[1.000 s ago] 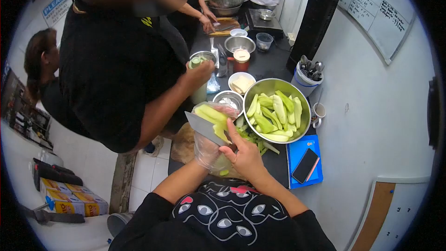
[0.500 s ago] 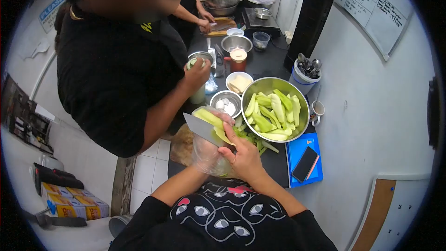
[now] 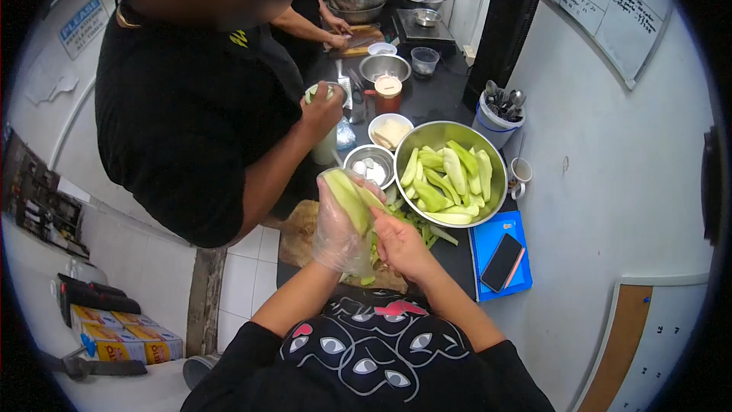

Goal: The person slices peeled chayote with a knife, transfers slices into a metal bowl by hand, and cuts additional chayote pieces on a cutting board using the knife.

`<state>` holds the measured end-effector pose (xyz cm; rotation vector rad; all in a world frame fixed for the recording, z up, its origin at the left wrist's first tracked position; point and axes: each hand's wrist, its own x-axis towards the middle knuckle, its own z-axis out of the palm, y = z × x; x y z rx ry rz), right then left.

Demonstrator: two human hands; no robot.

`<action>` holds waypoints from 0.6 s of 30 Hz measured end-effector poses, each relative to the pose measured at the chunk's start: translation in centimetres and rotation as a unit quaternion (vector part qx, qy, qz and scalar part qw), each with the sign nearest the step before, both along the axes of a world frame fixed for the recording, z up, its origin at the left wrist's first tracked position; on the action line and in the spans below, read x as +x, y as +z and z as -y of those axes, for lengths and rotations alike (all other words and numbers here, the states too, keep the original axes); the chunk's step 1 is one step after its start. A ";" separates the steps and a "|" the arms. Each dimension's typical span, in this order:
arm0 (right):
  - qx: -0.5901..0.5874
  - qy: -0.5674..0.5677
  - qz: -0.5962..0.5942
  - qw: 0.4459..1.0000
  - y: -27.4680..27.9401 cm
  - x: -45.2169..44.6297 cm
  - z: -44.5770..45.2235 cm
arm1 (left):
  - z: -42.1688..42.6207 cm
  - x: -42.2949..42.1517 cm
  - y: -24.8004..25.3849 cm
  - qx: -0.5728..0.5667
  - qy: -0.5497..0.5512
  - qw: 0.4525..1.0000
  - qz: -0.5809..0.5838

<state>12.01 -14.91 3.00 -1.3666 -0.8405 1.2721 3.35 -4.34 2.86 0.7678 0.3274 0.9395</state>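
In a clear plastic glove, my left hand (image 3: 337, 230) is wrapped round a pale green peeled vegetable (image 3: 345, 197), held upright above the cutting board (image 3: 299, 238). My bare right hand (image 3: 402, 243) is closed at the vegetable's right side; the knife it held earlier is hardly visible from this angle. A thin green piece (image 3: 372, 200) stands off the vegetable between the hands. Green peelings (image 3: 436, 232) lie beside and below my right hand. To the right, a large steel bowl (image 3: 502, 183) holds several pale green pieces.
A co-worker (image 3: 183, 114) stands at the left, one hand at a green vegetable. Behind my hands are a small bowl with white pieces (image 3: 375, 171), a red mug (image 3: 386, 98) and a steel bowl (image 3: 384, 69). A phone (image 3: 501, 262) lies on a blue notebook (image 3: 480, 238) at the right.
The knife's broad blade, which lay across the vegetable, has turned out of sight. My right hand has closed from spread fingers. The vegetable stands more upright.
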 end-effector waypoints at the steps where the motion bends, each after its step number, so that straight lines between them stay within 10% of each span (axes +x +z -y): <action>1: -0.021 0.003 -0.034 0.999 0.5 0.4 0.0 | -0.1 0.0 0.3 -0.022 -0.018 0.999 -0.018; 3: -0.064 0.010 -0.101 0.993 1.5 0.9 0.1 | -0.3 -0.1 0.7 -0.068 -0.051 0.995 -0.054; 9: 0.068 -0.019 0.343 0.937 0.3 -0.3 1.0 | -2.7 0.4 -2.3 -0.051 -0.043 0.998 0.018; 18: 0.070 -0.026 0.364 0.929 0.2 -0.2 1.0 | -1.5 0.9 -0.8 -0.012 0.050 0.999 -0.016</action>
